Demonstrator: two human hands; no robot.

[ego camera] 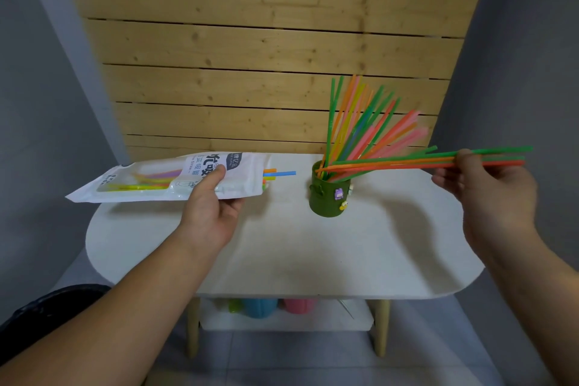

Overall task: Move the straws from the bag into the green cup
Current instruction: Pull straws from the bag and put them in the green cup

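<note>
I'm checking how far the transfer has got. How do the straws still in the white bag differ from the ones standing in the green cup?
The thin coloured plastic straws in the white printed plastic bag lie nearly flat; the straws in the green cylindrical cup stand steeply and fan out. The bagged straws are few and mostly covered, tips poking out; the cup's are many and exposed. Both mix bright colours.

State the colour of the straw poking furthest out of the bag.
That straw is blue; head view.
</note>
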